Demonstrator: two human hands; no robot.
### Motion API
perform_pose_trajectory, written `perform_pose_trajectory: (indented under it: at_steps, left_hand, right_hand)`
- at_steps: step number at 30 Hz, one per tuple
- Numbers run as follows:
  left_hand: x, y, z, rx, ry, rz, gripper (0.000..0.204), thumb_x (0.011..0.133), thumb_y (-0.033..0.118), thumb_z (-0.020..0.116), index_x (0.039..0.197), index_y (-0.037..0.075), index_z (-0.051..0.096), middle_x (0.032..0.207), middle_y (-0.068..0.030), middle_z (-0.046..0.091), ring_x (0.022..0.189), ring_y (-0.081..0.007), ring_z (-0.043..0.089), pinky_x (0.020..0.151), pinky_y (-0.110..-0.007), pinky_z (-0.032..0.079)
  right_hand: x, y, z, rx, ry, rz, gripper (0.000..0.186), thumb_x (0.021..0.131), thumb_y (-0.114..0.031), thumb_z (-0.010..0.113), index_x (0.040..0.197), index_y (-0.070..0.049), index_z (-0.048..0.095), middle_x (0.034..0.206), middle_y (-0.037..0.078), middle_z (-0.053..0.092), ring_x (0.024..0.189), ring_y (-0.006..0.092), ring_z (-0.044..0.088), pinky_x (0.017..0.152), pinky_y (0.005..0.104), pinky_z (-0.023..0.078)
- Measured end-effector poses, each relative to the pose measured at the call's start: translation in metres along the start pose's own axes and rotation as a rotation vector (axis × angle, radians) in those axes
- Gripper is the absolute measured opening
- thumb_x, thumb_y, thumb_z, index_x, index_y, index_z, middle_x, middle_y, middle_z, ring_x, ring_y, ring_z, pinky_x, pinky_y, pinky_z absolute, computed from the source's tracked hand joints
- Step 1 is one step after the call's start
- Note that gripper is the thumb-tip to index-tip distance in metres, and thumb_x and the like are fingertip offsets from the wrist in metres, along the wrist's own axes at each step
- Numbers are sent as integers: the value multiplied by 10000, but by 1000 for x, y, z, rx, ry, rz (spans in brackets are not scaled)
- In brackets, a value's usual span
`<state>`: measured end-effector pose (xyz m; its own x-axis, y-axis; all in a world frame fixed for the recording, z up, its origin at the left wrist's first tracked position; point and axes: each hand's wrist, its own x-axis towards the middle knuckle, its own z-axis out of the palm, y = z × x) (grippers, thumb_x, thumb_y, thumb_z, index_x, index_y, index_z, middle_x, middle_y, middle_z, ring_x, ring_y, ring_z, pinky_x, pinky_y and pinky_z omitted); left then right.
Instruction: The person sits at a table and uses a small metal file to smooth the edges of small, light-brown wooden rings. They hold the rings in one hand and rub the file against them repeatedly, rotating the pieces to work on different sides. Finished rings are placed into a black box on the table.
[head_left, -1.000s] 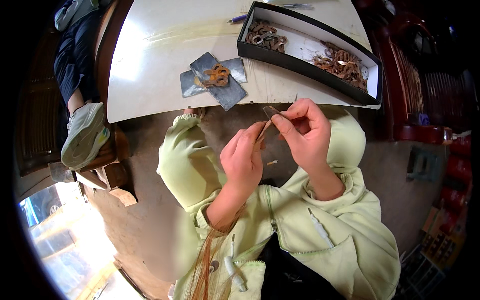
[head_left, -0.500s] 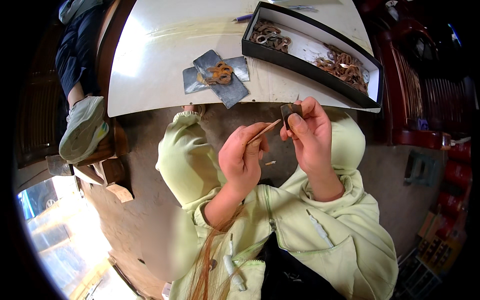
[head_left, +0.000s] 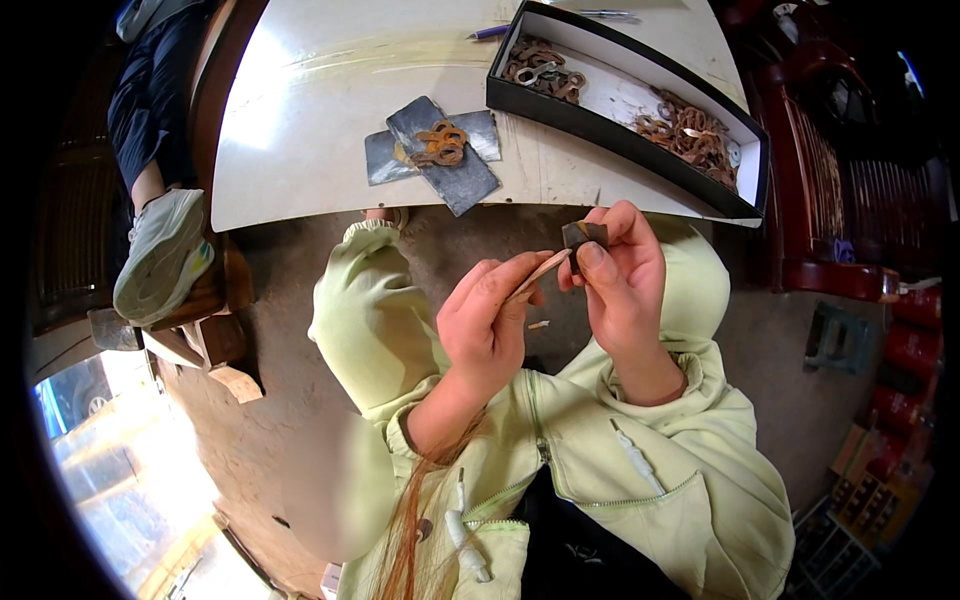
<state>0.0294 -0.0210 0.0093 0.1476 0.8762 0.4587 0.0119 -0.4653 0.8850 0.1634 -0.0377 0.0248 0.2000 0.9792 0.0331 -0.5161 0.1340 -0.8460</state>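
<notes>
My left hand (head_left: 482,312) is closed around a thin, flat, brownish strip (head_left: 541,272) whose tip points up and to the right. My right hand (head_left: 628,290) pinches a small dark folded piece (head_left: 580,238), like sandpaper, between thumb and fingers. The strip's tip meets or nearly meets the lower edge of the dark piece; I cannot tell if they touch. Both hands are above my lap, just in front of the table edge. Beyond them on the table, rusty ring-ended metal pieces (head_left: 440,146) lie on crossed dark grey sheets (head_left: 462,185).
A long black box (head_left: 610,143) with white inside holds rusty metal pieces at both ends. It stands on the white table (head_left: 290,165), near a purple pen (head_left: 488,33). Another person's shoe (head_left: 165,255) is at the left. A small stool (head_left: 838,337) stands on the right.
The dark piece in my right hand has dipped and turned slightly. The strip in my left hand has tilted a little, its tip now closer to the dark piece.
</notes>
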Motion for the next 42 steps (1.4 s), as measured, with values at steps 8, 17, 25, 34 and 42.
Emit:
perform_pose_trajectory:
  at_steps: [8,17,25,34,42]
  left_hand:
    - [-1,2,-1,7,-5,-22,172,879,11,553,1022,-57,620,746,-101,610,569,-138,560,500,-228,428]
    - [-1,2,0,126,-5,27,231,819,-35,587,1045,-44,633,740,-101,612,586,-170,576,526,-258,461]
    - [-4,-8,0,244,17,171,191,860,25,556,1008,-76,622,766,-131,617,593,-180,588,527,-252,463]
    - [-3,-7,1,292,-10,164,152,822,-73,546,955,-87,619,765,-149,620,591,-193,592,545,-260,483]
    - [-4,-12,3,304,9,189,164,795,-87,561,948,-91,618,783,-159,632,600,-203,604,540,-257,488]
  right_hand:
    - [0,-2,1,2,-2,-17,185,866,-79,635,879,-52,453,856,22,524,726,58,525,615,220,505]
    - [0,-1,-3,3,15,-45,174,866,-65,627,879,-53,454,847,20,520,711,56,518,603,211,499]
    - [-1,0,0,-77,70,-29,186,839,8,637,862,-45,460,847,26,518,679,59,518,575,194,466]
    - [-4,6,3,-378,146,-201,188,784,52,679,809,-26,510,809,35,522,709,45,502,594,169,403]
    - [-2,6,4,-499,120,-336,170,780,60,677,810,-17,529,772,39,547,642,68,515,558,193,415]
